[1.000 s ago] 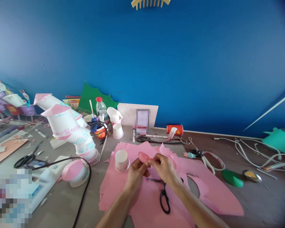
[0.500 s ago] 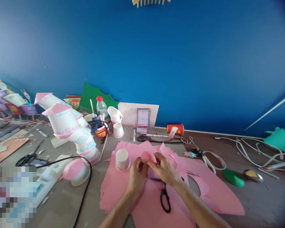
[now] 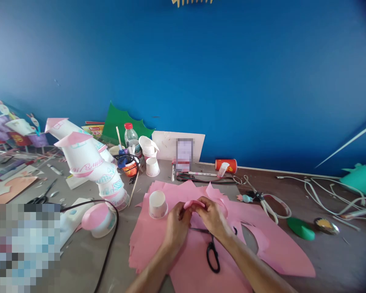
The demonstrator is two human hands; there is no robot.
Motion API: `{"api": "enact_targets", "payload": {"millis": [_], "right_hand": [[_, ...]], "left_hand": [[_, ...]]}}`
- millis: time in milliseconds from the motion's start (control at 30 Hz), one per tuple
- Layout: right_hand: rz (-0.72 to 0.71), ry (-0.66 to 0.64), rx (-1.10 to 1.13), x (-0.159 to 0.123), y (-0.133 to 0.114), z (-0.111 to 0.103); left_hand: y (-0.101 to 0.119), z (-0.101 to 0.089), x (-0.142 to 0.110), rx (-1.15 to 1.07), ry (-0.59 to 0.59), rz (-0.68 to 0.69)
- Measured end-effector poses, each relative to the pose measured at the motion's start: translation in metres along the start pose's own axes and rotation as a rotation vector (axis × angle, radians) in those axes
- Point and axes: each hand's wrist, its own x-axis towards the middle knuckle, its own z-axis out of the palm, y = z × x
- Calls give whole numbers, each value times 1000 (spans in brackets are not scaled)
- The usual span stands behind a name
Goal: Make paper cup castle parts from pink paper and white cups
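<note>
Between my two hands is a small curled piece of pink paper (image 3: pixel 194 203), seen nearly edge-on. My left hand (image 3: pixel 179 221) pinches its left side, and my right hand (image 3: pixel 212 216) grips its right side with thumb and fingers. Below them, black-handled scissors (image 3: pixel 212 258) lie on a stack of pink paper sheets (image 3: pixel 152 244), their blades partly under my right hand. An upturned white paper cup (image 3: pixel 157 204) stands on the sheets just left of my left hand.
Decorated cups form a leaning tower (image 3: pixel 110 181) at left, near a pink-topped cup (image 3: pixel 99 219) and a black cable (image 3: pixel 111 240). Behind stand a bottle (image 3: pixel 131 136) and white cups (image 3: pixel 152 167). At right lie a green paper cone (image 3: pixel 300 228) and white cables (image 3: pixel 315 195).
The pink paper has tipped from showing its round face to a thin curved edge. Both hands stay in nearly the same place, still holding it.
</note>
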Motion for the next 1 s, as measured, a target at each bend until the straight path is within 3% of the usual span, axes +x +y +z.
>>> {"api": "enact_targets", "payload": {"millis": [400,767,1000], "right_hand": [[36,-78,198,-1,-3,-3],[58,-10,77,2,1,-1],[46,-79,93,0,1,-4]], "left_hand": [[-3,-1,1,-28,25,21],[-1,-4,0,106,35,55],[-3,-2,1,-1,30,40]]}}
